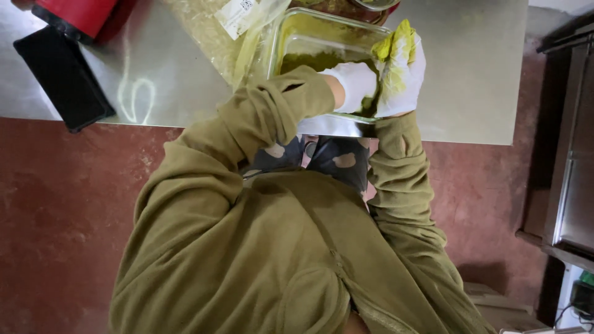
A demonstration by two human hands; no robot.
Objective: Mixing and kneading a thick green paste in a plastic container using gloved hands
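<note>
My right hand (401, 71), white-gloved and smeared green, curls closed over the near right rim of the rectangular glass dish (309, 38) of green paste, while my left hand (356, 86) dips inside it, grip hidden.

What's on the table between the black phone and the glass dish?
In the head view, bare steel table with a light glare, then a clear plastic bag lying against the glass dish; the black phone sits left.
</note>
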